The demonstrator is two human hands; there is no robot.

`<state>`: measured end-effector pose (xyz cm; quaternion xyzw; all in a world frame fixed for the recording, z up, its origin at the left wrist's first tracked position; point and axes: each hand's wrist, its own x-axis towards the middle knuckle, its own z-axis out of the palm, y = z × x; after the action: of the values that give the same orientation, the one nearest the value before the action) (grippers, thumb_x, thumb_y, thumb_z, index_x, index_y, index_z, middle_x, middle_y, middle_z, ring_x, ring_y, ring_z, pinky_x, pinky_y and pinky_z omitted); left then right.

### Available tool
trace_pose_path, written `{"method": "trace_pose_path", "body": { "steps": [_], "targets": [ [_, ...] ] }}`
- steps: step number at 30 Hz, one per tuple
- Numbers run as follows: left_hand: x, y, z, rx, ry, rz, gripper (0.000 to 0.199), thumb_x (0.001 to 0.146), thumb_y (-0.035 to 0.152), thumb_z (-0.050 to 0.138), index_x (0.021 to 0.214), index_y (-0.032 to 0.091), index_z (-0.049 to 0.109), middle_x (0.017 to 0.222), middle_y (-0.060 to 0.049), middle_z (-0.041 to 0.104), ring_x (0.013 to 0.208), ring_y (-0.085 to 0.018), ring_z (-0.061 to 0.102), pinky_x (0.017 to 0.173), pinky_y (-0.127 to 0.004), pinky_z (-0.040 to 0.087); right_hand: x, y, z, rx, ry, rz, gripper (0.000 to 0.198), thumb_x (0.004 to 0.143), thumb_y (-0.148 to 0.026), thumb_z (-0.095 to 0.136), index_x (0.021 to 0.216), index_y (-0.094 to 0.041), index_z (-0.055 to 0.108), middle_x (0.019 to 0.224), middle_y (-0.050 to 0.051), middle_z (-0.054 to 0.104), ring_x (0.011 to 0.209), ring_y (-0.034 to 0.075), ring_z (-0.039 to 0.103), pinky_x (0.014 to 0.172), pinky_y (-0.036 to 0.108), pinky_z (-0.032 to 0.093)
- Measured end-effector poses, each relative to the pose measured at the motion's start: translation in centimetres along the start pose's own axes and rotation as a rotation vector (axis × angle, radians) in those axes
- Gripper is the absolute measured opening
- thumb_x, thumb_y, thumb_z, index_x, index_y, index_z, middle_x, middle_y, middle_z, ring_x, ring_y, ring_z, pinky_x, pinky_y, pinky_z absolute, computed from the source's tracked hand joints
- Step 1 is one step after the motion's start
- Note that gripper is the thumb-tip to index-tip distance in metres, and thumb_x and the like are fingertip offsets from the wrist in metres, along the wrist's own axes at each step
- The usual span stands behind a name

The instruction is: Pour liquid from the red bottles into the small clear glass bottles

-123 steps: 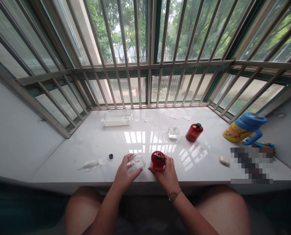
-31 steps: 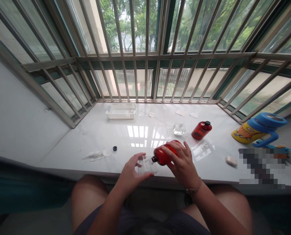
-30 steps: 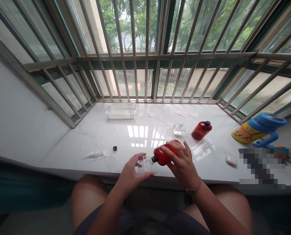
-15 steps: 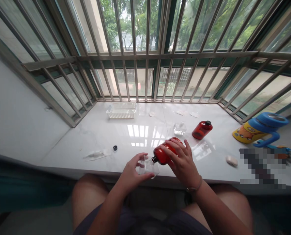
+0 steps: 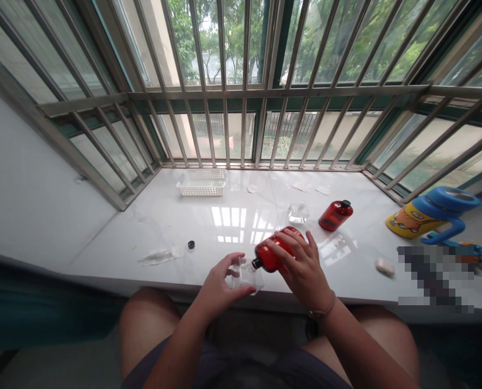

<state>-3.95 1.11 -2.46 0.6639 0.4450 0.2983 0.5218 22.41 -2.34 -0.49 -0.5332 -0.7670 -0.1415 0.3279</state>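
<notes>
My left hand [image 5: 222, 283] is closed around a small clear container [image 5: 247, 278] near the front edge of the white sill. Tilted down to the left, a red bottle [image 5: 270, 255] is in the grip of my right hand [image 5: 300, 265]. The bottle's uncapped black neck sits right at the clear container's mouth. Whether liquid is flowing is too small to tell. A black cap [image 5: 191, 245] lies on the sill to the left of my hands. Behind the tilted bottle stands a second clear, faceted container [image 5: 298, 213].
Another red bottle [image 5: 335, 215], black-capped, leans at the right. Beyond it are a blue-and-yellow jug [image 5: 431, 212] and a pale soap-like block [image 5: 385, 266]. A white basket [image 5: 201, 183] sits at the back, a crumpled clear wrapper [image 5: 161, 256] at left. Metal window bars [image 5: 245, 94] close the back.
</notes>
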Motion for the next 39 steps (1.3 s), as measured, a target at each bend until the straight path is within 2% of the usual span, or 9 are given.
{"method": "trace_pose_path", "body": {
  "steps": [18,25,32,39],
  "targets": [
    [0.03,-0.26,0.02,0.032,0.010,-0.012,0.077,0.071,0.041,0.095,0.141,0.028,0.065,0.138,-0.011,0.072,0.107,-0.027,0.073,0.098,-0.045,0.062,-0.16,0.13,0.18,-0.016,0.003,0.008,0.057,0.104,-0.016,0.062,0.155,-0.039,0.055,0.151,0.005,0.065,0.148,0.031,0.053,0.134,0.065,0.021],
    [0.09,-0.63,0.04,0.042,-0.002,-0.013,0.077,0.072,0.041,0.095,0.141,0.028,0.064,0.140,-0.011,0.071,0.111,-0.028,0.072,0.100,-0.045,0.061,-0.21,0.12,0.17,-0.021,0.006,0.003,0.057,0.104,-0.015,0.062,0.155,-0.039,0.055,0.151,0.005,0.065,0.149,0.031,0.052,0.134,0.066,0.020],
    [0.18,-0.68,0.05,0.035,0.004,-0.004,0.076,0.072,0.038,0.095,0.140,0.028,0.064,0.140,-0.010,0.071,0.116,-0.029,0.071,0.103,-0.044,0.059,-0.41,0.25,0.34,-0.043,0.015,-0.006,0.053,0.103,-0.014,0.063,0.151,-0.036,0.059,0.151,0.007,0.064,0.150,0.032,0.051,0.133,0.066,0.023],
    [0.07,-0.80,-0.11,0.057,-0.004,-0.041,0.079,0.071,0.044,0.095,0.141,0.028,0.063,0.141,-0.010,0.070,0.108,-0.028,0.071,0.099,-0.044,0.060,-0.38,0.22,0.49,-0.022,0.041,0.000,0.046,0.105,-0.019,0.065,0.148,-0.034,0.062,0.149,0.007,0.066,0.148,0.031,0.052,0.135,0.065,0.019]
  ]
}}
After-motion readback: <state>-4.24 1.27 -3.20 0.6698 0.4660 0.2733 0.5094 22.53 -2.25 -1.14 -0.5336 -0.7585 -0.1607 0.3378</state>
